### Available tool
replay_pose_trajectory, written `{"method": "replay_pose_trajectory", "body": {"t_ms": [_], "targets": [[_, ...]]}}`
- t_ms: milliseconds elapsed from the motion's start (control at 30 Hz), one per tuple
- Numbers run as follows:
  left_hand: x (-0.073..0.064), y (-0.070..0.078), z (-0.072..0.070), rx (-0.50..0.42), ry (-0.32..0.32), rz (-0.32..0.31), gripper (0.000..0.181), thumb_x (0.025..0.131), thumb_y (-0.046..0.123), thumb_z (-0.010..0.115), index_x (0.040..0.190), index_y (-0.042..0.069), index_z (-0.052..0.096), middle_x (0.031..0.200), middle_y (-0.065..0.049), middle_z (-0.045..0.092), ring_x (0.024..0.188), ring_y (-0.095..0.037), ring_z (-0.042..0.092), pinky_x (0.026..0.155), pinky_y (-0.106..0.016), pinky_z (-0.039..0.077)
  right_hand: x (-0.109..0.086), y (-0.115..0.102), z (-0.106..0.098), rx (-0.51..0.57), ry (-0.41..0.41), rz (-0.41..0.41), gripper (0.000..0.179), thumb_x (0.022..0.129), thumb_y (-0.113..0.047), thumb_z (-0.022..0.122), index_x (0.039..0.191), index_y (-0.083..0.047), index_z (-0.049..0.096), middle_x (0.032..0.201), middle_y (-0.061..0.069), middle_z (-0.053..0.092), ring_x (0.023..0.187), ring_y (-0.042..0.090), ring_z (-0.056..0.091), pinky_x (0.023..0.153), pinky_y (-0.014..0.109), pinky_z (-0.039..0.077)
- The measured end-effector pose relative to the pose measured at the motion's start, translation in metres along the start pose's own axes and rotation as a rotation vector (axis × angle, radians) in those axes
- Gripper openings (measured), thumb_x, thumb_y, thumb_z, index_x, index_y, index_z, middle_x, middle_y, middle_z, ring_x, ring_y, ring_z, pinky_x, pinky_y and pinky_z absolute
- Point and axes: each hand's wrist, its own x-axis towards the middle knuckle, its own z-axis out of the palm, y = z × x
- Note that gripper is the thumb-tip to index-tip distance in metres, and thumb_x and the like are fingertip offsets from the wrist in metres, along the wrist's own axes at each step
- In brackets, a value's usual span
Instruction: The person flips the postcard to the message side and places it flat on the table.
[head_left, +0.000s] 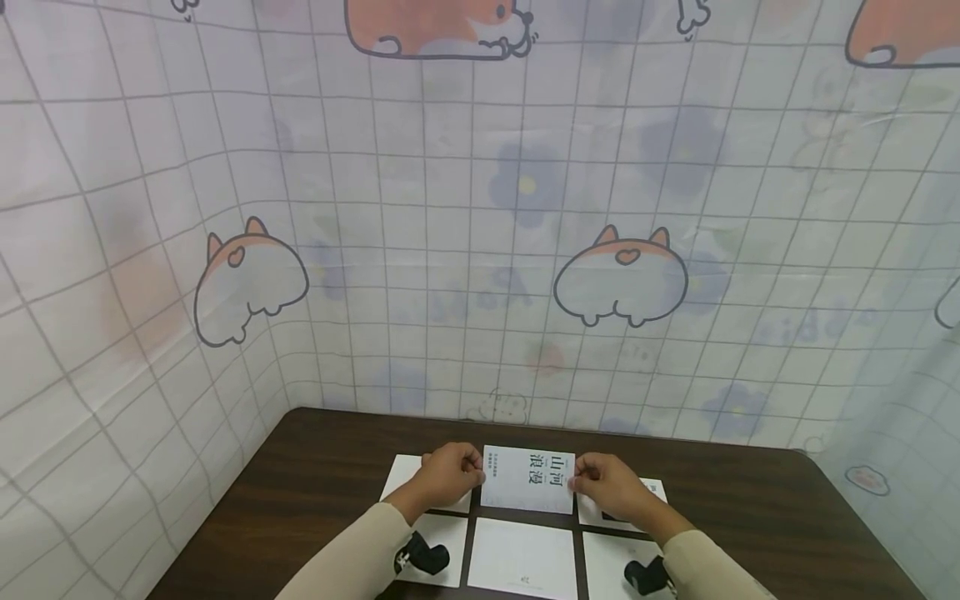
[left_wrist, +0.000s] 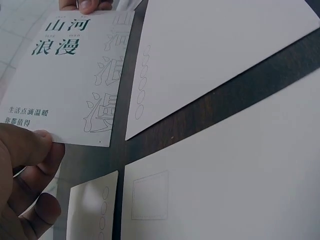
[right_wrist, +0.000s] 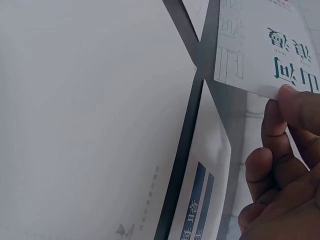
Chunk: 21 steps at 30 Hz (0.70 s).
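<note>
Both hands hold a white postcard [head_left: 525, 492] printed with green Chinese characters, in the back middle of a layout of cards. My left hand [head_left: 448, 477] pinches its left edge between thumb and fingers. At the opposite edge, my right hand [head_left: 613, 485] grips it the same way. The left wrist view shows the postcard [left_wrist: 75, 82] with outlined characters along one side and the left thumb [left_wrist: 30, 142] on its face. In the right wrist view the right thumb [right_wrist: 296, 107] presses near its corner. Parts of the cards behind both hands are covered.
Around it on the dark wooden table [head_left: 322, 475] lie more white cards: back left [head_left: 405, 473], back right [head_left: 654, 487], front left [head_left: 446, 533], front middle [head_left: 522, 554] and front right [head_left: 611, 554]. Narrow gaps separate them. A patterned curtain [head_left: 465, 208] hangs behind the table.
</note>
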Motion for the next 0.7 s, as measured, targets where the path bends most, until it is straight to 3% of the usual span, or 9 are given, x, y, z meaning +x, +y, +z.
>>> {"method": "replay_pose_trajectory", "body": {"t_ms": [433, 700], "targets": [[-0.0022, 0.0018, -0.0039, -0.004, -0.007, 0.049, 0.013, 0.098, 0.022, 0.067, 0.088, 0.017, 0.061, 0.081, 0.011, 0.061, 0.074, -0.01, 0.055, 0.079, -0.052, 0.026, -0.003, 0.0005, -0.0058, 0.035, -0.021, -0.048, 0.01, 0.098, -0.018, 0.07, 0.095, -0.01, 0.064, 0.08, 0.001, 0.057, 0.075, 0.018, 0.052, 0.06, 0.03, 0.042], [-0.0041, 0.0037, -0.0046, -0.016, -0.009, 0.063, 0.015, 0.098, 0.022, 0.068, 0.085, 0.018, 0.061, 0.075, 0.01, 0.059, 0.071, -0.011, 0.054, 0.08, -0.054, 0.025, -0.0041, 0.0033, -0.0072, 0.05, -0.039, -0.071, 0.013, 0.1, -0.021, 0.067, 0.094, -0.011, 0.062, 0.077, 0.0, 0.053, 0.07, 0.017, 0.049, 0.056, 0.029, 0.04]]}}
